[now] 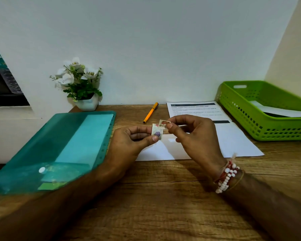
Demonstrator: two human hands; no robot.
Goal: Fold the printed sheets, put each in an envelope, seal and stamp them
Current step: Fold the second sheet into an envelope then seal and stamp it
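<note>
Pinching above counter middle | left grip nips lower stamp | right grip nips upper stamp | white paper lies beneath

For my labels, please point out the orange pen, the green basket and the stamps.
orange pen [150, 113], head view, mid barrel.
green basket [240, 112], head view, left wall.
stamps [156, 130], head view, lower stamp.
</note>
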